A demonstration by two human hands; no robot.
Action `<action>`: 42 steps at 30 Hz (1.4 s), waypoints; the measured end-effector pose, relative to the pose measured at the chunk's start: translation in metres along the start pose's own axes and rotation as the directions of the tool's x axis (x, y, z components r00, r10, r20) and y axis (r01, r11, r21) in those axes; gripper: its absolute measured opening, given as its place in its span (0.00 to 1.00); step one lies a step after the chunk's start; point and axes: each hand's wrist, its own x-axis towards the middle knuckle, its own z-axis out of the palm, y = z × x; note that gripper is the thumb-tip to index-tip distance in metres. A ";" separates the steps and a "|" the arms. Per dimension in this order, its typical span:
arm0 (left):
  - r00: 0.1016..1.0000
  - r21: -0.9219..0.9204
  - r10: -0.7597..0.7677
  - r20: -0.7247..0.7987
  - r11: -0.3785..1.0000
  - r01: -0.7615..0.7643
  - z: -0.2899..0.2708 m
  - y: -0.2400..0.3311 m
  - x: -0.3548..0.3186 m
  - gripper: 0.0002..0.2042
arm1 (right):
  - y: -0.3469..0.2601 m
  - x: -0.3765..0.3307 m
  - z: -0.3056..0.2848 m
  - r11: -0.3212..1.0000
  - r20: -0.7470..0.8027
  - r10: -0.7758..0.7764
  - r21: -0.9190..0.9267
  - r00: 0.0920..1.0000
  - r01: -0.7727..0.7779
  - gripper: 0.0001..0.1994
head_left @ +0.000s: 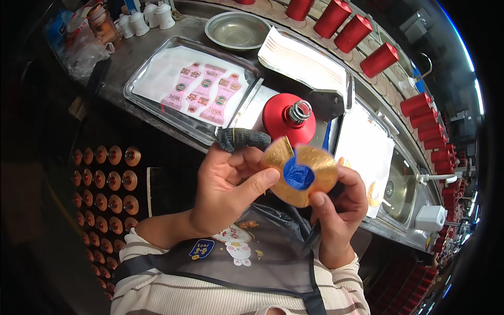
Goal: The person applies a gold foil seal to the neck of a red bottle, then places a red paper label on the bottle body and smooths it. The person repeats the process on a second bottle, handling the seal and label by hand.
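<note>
In front of my chest, both hands hold a gold ring-shaped label (318,168) with a slit at its top and a round hole in the middle. Something blue (298,174) shows in that hole; I cannot tell what it is. My left hand (223,184) pinches the label's left side, with a dark knitted cover (244,139) over one finger. At the lower right edge, the thumb and fingers of my right hand (338,212) are closed on it. Just beyond the label stands a matte red bottle (275,118), its glass neck uncapped.
A metal tray (137,94) carries white sheets and pink patterned labels (207,92). Behind are a metal basin (210,26) and a striped label stack (299,55). Red bottles (354,34) line the back. A sink (404,194) lies right; gold-shouldered bottles (115,178) stand lower left.
</note>
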 end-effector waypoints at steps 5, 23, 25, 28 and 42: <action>0.941 0.336 0.337 -0.029 0.890 -0.309 0.000 -0.011 0.021 0.21 | 0.014 0.042 -0.004 0.940 -0.080 -0.161 -0.315 0.984 0.129 0.21; 0.996 0.067 0.053 0.066 0.996 -0.057 -0.015 -0.028 0.063 0.32 | 0.053 0.081 -0.012 1.000 -0.123 0.014 -0.001 0.992 -0.014 0.37; 0.989 0.120 0.065 0.135 0.989 -0.082 -0.019 -0.029 0.064 0.33 | 0.052 0.082 -0.011 0.999 -0.099 0.019 -0.048 0.995 -0.024 0.41; 0.991 0.071 0.016 0.133 0.997 -0.026 -0.019 -0.027 0.062 0.33 | 0.046 0.083 -0.013 0.995 -0.076 0.088 -0.041 0.993 -0.091 0.39; 0.990 0.031 0.027 0.141 0.999 -0.031 -0.014 -0.024 0.060 0.32 | 0.042 0.083 -0.008 0.994 -0.093 0.107 0.012 0.990 -0.106 0.38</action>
